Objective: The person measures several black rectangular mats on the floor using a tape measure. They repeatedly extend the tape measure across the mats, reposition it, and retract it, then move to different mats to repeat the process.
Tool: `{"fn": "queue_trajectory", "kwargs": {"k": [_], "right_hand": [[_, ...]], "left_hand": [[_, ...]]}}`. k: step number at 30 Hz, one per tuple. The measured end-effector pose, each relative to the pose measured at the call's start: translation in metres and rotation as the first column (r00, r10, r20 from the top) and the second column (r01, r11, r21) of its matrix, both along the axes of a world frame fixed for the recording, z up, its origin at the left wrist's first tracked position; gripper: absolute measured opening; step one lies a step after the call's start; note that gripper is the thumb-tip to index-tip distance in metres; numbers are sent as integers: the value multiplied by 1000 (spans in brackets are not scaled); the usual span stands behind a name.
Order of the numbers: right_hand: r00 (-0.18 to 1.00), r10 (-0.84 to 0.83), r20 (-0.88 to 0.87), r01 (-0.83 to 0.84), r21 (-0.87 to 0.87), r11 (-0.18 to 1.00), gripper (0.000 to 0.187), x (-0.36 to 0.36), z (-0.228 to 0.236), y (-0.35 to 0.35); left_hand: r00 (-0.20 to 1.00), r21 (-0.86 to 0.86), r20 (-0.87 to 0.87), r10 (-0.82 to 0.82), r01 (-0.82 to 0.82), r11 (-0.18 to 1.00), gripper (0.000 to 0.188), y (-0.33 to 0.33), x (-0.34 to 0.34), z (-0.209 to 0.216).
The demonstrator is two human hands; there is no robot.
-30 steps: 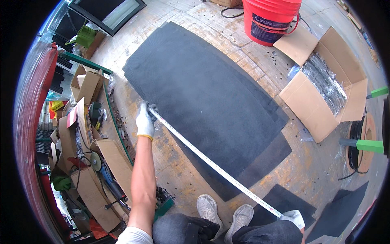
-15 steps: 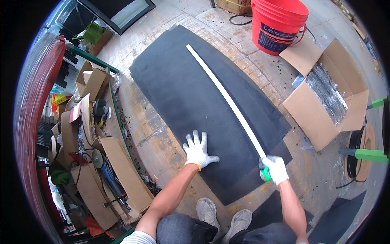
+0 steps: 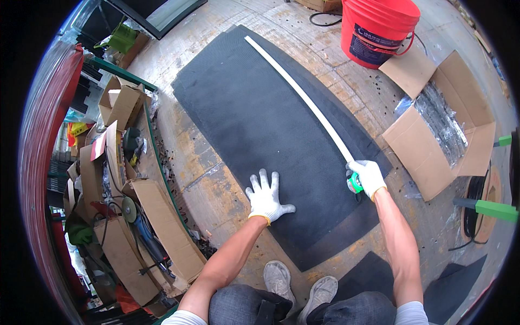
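Palm down and splayed wide, my left hand (image 3: 266, 200) lies on matte black sheets (image 3: 249, 114), flat and overlapping; my right hand (image 3: 370, 177) clasps the rounded green tape measure (image 3: 355, 183), its slim white blade (image 3: 314, 108) stretching past both hands; beyond, a round red bucket (image 3: 378, 31).

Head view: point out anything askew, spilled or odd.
The stacked black rectangular sheets look askew: their edges don't line up at lower right. Small dark bits lie scattered, perhaps spilled, near the red plastic bucket.
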State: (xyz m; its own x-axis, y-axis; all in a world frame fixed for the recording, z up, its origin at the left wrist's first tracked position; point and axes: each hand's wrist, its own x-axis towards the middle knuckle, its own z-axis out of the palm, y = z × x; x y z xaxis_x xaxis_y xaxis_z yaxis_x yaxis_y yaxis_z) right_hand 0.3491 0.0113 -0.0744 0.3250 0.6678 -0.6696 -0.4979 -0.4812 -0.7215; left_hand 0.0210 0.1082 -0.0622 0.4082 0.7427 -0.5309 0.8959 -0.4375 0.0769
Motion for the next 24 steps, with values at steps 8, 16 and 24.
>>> {"fn": "queue_trajectory", "kwargs": {"k": [8,16,24], "right_hand": [[997,62,49,-59,-55,997,28,9,-4,5],[958,184,220,-162,-114,980,39,23,-8,-4],[996,31,84,-11,-229,973,37,67,-2,-157]], "left_hand": [[1000,38,5,-14,14,999,140,0,1,3],[1000,40,-15,-21,21,999,141,2,4,7],[994,97,-49,-96,101,990,141,2,-3,-17]]}}
